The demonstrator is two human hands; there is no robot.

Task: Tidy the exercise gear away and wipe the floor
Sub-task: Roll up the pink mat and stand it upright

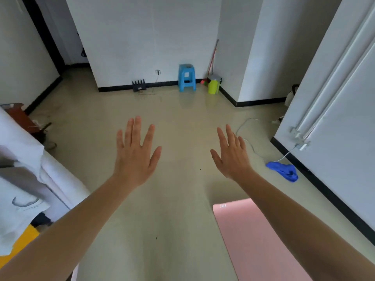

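Left hand point(136, 157) and right hand point(231, 157) spread wide, empty. Mat point(255, 240) lies flat: judged light, limp; grip near end, roll. Cloth point(284, 170) soft

mat point(251, 238) right, cloth point(284, 170) beyond, by wall point(334, 122)

home room | plastic stool point(186, 77), pink mat point(253, 240) (tiled floor)

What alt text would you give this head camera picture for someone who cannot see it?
Two bare hands, left hand and right hand, reach out open and empty over a pale floor. A pink mat lies flat below the right arm, with a blue cloth crumpled by the wall.
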